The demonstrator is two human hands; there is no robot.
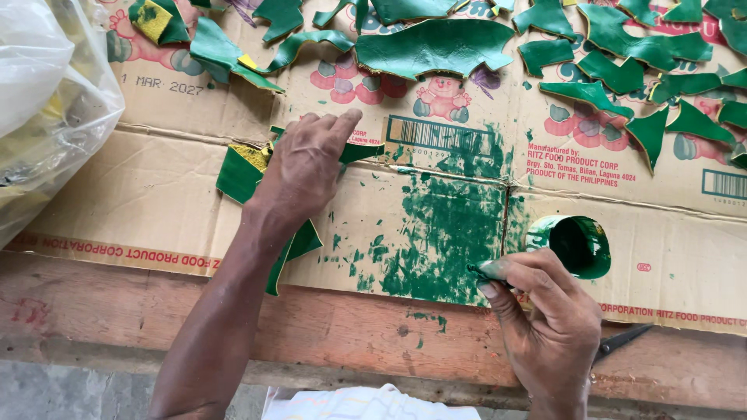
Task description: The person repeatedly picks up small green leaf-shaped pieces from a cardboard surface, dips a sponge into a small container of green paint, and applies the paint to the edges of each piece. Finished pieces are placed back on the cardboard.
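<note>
Green piece [243, 177] pinned flat on cardboard [156, 202] under left hand [305, 167], steadying it; right hand [545, 307] pinches paint-wet brush [490, 270] beside paint tin [577, 245].

Painted green pieces [436, 47] lie scattered along the far side of the flattened cardboard [156, 194] on my wooden bench [327, 327]. A clear plastic bag [47, 101] bulges at my far left. A dark tool, perhaps scissors [622, 341], lies on the bench edge at my right.
</note>
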